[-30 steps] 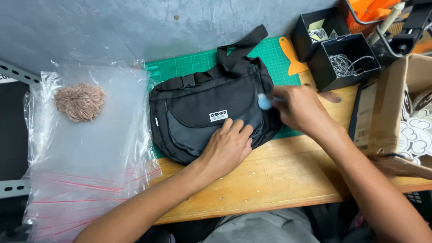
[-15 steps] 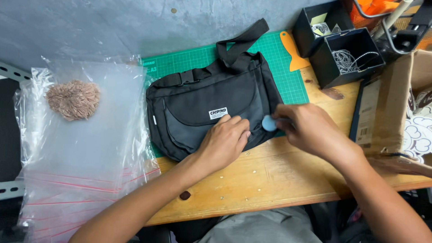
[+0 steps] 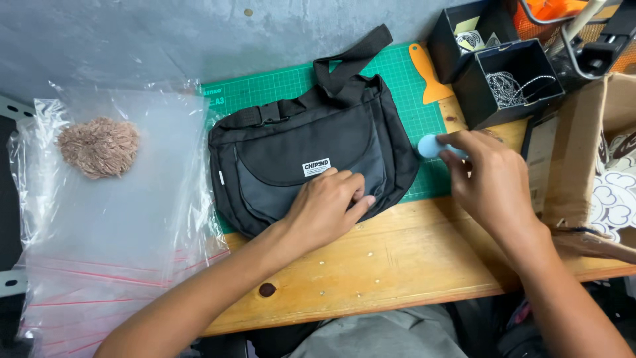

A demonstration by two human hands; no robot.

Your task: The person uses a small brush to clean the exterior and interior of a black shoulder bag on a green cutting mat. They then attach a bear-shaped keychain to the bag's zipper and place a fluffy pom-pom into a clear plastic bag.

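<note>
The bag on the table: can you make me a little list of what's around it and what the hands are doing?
bag: black bag, lying on a green mat
left hand: left hand flat on the bag's front
right hand: right hand right of the bag, fingers holding a small pale blue round thing
left of bag: clear plastic bags, a furry brown ball on top
top right: two black boxes, orange scraper
table: wooden

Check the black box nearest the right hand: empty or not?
Not empty. The open-topped black box holds a tangle of thin silvery chain or wire, seen from above; it stands beside the right hand.
</note>
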